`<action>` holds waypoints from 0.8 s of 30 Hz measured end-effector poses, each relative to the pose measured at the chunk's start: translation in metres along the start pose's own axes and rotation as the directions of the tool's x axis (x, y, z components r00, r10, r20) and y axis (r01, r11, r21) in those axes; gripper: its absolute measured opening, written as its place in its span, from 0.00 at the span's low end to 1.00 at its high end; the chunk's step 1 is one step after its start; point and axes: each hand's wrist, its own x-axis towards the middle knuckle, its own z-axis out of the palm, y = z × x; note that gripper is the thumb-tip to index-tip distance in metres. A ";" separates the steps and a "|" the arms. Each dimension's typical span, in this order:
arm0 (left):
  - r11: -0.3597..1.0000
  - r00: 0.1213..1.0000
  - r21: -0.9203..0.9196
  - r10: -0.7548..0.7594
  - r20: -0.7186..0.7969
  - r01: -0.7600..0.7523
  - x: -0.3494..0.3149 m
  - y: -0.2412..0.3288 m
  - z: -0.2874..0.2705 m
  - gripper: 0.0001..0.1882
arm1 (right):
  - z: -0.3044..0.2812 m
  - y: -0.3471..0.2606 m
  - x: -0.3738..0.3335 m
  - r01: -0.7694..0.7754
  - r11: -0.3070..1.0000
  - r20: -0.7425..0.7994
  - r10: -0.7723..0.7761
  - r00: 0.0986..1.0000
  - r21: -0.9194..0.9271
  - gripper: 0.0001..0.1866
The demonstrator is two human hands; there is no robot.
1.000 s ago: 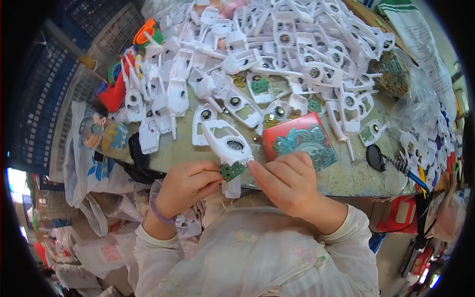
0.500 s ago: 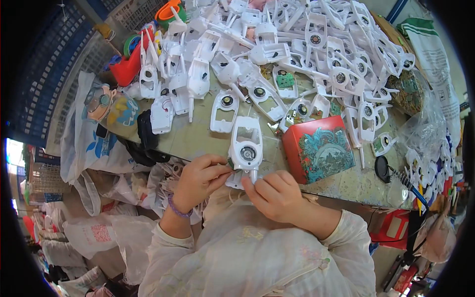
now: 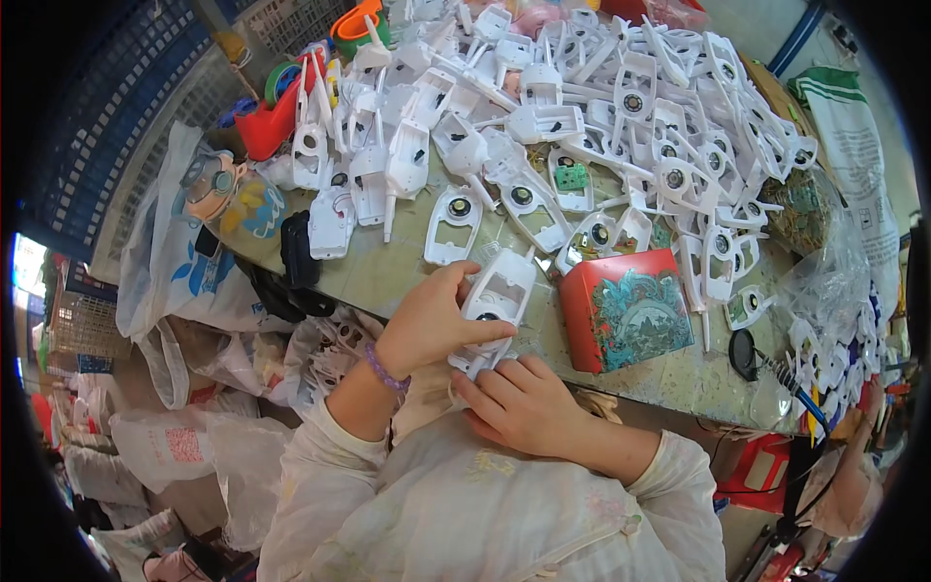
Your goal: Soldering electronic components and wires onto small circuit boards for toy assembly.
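Observation:
A white plastic housing [image 3: 511, 273] with an oblong opening and a dark round speaker lies tilted at the table's front edge. Across its lower half reaches my left hand [image 3: 433, 318], thumb over the speaker and fingers around the left side. My right hand [image 3: 524, 405] is closed at the housing's near end, its curled fingers hiding the narrow stem there. Just beyond is another white housing shell [image 3: 453, 229] with a speaker in it. To the right stands a red box [image 3: 580, 315] with a teal patterned face.
A big heap of white housings [image 3: 621, 116] covers the far side of the table. A red plastic piece [image 3: 276, 126] and a black pouch [image 3: 300, 250] lie on the left. Near the right edge is a black round-headed tool [image 3: 744, 354] by a blue-handled cable.
My left hand has moved from the housing's lower left side up onto its front. The housing has tilted to the right, and my right hand has shifted slightly down.

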 end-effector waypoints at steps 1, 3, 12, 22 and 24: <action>0.980 0.999 -0.198 0.027 0.032 -0.021 -0.001 -0.005 0.001 0.40 | -0.001 -0.002 -0.001 0.023 0.998 -0.071 -0.018 0.997 0.066 0.20; 0.866 0.992 -0.499 0.053 0.112 0.010 -0.006 -0.010 -0.002 0.38 | -0.005 -0.002 -0.003 0.069 0.985 -0.142 -0.046 0.989 0.160 0.20; 0.514 0.995 -0.857 0.093 0.021 -0.030 -0.132 -0.186 -0.117 0.44 | -0.017 0.017 -0.046 0.086 0.953 -0.331 0.016 0.944 0.292 0.17; 0.278 0.350 -0.928 -0.919 -0.182 0.246 -0.180 -0.452 0.058 0.34 | -0.008 0.009 -0.047 0.051 0.874 -0.207 0.057 0.977 0.483 0.18; 0.294 0.186 -0.675 -0.955 -0.229 0.676 -0.131 -0.421 0.060 0.41 | -0.005 0.012 -0.051 -0.010 0.896 -0.197 0.108 0.974 0.445 0.18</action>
